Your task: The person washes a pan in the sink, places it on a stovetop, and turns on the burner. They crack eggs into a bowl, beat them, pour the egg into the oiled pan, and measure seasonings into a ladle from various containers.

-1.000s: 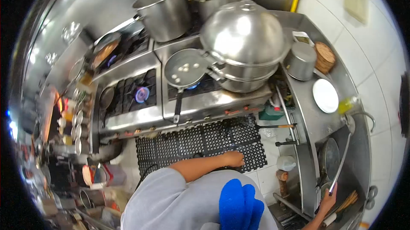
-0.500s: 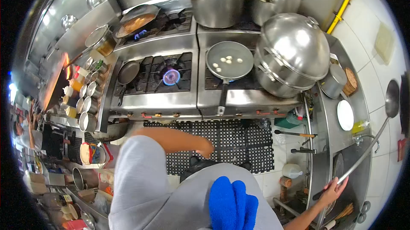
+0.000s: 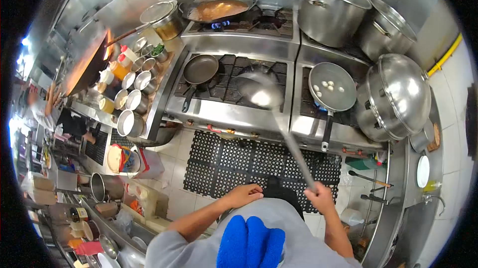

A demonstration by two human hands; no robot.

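Observation:
My right hand grips the handle of a long metal ladle. The ladle's blurred bowl hangs over the middle burner of the stove. My left hand rests near my waist with its fingers close together; whether it holds anything is hidden. Right of the ladle, a grey frying pan with several small white pieces sits on a burner. A small dark pan is on the left burner. Behind it, a wok holds orange-brown liquid over a blue flame.
Large pots stand at the back right, beside a domed steamer. Metal containers and bottles line the left counter. Another person is at far left, near a flaming wok. A black mat covers the floor ahead.
The view has turned left. My right hand has brought the ladle from the sink side to over the stove. My left arm has drawn back toward my waist.

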